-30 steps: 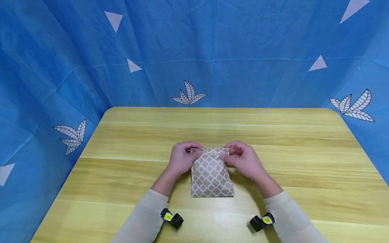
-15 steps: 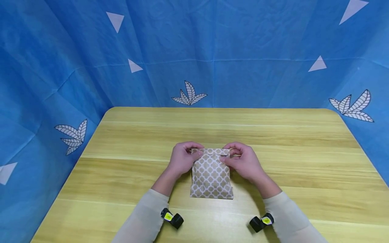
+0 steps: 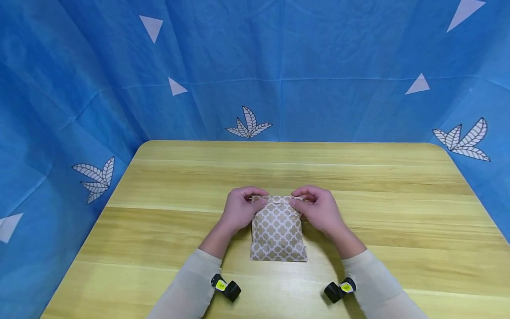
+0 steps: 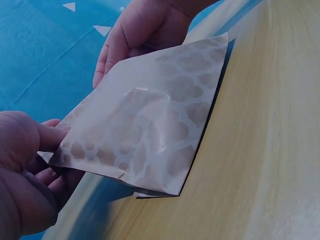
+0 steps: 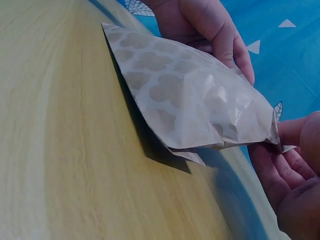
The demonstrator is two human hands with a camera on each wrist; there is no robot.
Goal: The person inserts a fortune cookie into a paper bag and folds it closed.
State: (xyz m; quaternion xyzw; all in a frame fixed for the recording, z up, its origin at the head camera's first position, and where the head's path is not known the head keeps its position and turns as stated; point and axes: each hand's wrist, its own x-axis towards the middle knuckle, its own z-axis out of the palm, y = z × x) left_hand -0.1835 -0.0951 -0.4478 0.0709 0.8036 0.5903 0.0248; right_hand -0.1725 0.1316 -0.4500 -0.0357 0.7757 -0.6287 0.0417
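Observation:
A tan paper bag [image 3: 276, 230] with a white lattice pattern lies in front of me, its far end folded over into a narrow strip. My left hand [image 3: 240, 207] pinches the far left corner, thumb on top and fingers behind. At the far right corner my right hand [image 3: 320, 210] pinches the fold in the same way. In the left wrist view the bag [image 4: 145, 115] bulges in the middle, and its far end is raised off the table. The right wrist view shows the bag's creased side [image 5: 200, 100]. Whatever is inside is hidden.
The wood-grain table [image 3: 159, 230] reaches out on all sides of the bag. A blue curtain [image 3: 318, 53] with white triangles and leaf prints hangs behind and beside it. Each sleeve carries a small black camera [image 3: 231, 290] at the wrist.
The right thumb has shifted slightly up onto the folded strip at the bag's right corner. The bag's right side has straightened a little; the left hand has barely moved.

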